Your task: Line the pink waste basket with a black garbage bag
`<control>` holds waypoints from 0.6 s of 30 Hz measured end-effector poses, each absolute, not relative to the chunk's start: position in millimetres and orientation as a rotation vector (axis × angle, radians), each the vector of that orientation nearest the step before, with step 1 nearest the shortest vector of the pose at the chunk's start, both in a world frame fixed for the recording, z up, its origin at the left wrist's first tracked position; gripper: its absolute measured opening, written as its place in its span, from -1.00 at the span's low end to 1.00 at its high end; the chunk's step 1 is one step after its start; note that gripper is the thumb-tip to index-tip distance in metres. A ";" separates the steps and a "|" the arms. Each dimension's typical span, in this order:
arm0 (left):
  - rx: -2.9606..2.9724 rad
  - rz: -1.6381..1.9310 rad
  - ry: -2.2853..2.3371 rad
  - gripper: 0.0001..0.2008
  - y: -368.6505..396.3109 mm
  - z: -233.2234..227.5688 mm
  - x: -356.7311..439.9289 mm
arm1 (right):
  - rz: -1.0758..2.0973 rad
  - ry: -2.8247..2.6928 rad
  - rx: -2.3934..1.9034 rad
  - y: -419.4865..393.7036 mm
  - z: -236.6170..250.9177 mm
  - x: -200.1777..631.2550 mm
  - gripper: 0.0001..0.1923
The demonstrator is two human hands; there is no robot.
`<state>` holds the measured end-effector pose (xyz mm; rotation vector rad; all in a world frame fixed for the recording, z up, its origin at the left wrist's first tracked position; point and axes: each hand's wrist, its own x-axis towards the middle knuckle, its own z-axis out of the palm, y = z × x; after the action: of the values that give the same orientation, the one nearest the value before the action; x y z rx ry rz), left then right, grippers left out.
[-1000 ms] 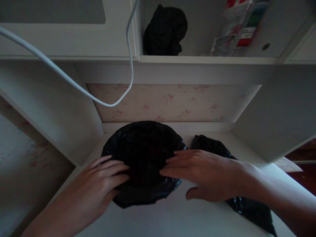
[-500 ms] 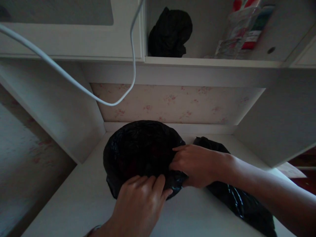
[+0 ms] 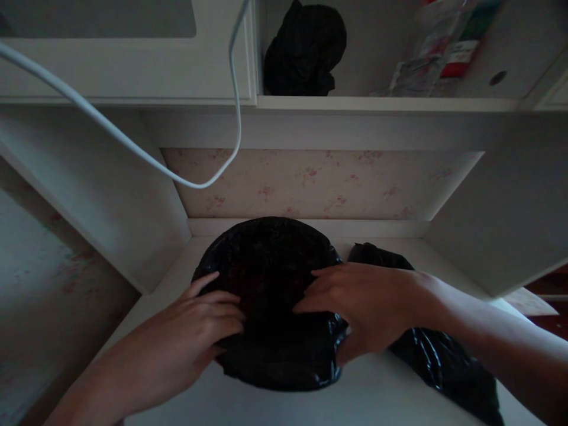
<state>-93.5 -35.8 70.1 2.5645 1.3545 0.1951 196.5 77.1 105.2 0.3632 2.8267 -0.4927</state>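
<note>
White surface (image 3: 275, 408), lower frame: left hand (image 3: 190, 337) has returned, flat and open, onto the round black plastic-wrapped bundle (image 3: 270, 296). Right hand (image 3: 368, 305) has uncurled, fingers spread on the bundle, pressing rather than gripping.

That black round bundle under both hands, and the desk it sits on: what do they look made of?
The black round bundle looks wrapped in thin plastic film, like a bin bag: crinkled and faintly glossy, with small highlights along its folds. What is inside cannot be seen. The desk looks like white painted or laminated board, smooth and matt, matching the shelf above; which of the two is unclear.
</note>
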 end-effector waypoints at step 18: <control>2.504 -0.085 1.485 -0.68 -39.0 60.8 -50.5 | -0.256 2.758 0.389 77.1 82.3 190.7 -0.78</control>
<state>-50.5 -39.0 60.8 2.5043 1.4855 -0.0847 190.7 77.1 82.3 0.3894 2.7583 -0.2562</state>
